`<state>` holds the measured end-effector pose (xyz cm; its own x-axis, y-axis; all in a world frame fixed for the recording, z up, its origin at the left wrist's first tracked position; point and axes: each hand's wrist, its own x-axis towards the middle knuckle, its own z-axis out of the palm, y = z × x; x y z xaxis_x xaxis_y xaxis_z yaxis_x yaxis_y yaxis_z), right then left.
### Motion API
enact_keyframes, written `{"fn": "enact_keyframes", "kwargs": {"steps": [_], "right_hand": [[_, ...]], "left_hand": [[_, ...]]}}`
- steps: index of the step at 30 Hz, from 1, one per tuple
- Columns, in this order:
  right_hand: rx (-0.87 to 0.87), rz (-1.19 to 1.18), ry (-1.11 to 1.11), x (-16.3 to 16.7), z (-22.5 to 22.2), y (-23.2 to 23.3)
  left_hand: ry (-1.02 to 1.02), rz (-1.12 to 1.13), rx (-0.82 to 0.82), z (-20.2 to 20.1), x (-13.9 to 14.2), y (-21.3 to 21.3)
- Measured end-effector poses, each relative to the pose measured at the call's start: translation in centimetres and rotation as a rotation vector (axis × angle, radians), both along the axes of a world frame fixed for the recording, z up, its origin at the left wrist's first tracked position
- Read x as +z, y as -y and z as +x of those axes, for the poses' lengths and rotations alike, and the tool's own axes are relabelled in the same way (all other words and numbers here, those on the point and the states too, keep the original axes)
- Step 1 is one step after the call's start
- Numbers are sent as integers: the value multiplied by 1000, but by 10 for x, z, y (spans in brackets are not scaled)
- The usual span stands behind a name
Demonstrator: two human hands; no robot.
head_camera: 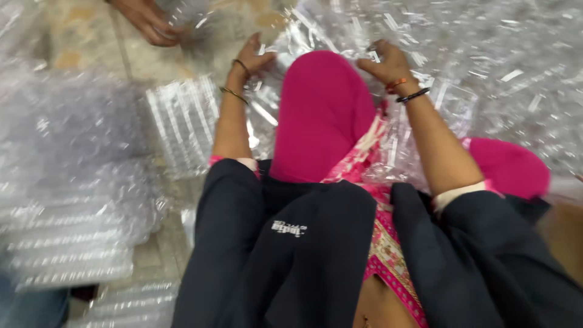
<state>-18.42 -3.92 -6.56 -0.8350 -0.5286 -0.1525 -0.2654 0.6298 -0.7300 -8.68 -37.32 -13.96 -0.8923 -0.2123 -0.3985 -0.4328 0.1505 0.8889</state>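
I sit on the floor with pink trousers [322, 115] and a dark jacket [285, 249]. My left hand [254, 56] rests with fingers spread on clear plastic packets [276, 106] just past my raised knee. My right hand [385, 62] presses fingers down on the heap of clear plastic packets [486, 54] at the right of the knee. The frame is blurred, so I cannot tell whether either hand pinches a packet. Both wrists wear thin bangles.
Another person's hand [149, 23] reaches in at the top left, touching clear plastic. A neat row of flat clear packets [182, 121] lies left of my arm. Stacks of bundled packets [67, 243] fill the left side. Stone floor [85, 42] shows at the top.
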Motion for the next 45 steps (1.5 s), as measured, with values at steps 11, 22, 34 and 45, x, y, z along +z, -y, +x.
{"fn": "enact_keyframes", "kwargs": {"steps": [11,22,34,45], "right_hand": [[-139,96,332,-4,4,-59],[-208,261,184,4,43,-103],[-304,9,204,-4,47,-121],[-464,-336,273,-19,45,-137]], "left_hand": [[107,-170,-155,-43,-2,-41],[24,-524,-306,-25,28,-111],[-300,-344,-68,-21,27,-87],[-227,13,264,15,47,-63]]}}
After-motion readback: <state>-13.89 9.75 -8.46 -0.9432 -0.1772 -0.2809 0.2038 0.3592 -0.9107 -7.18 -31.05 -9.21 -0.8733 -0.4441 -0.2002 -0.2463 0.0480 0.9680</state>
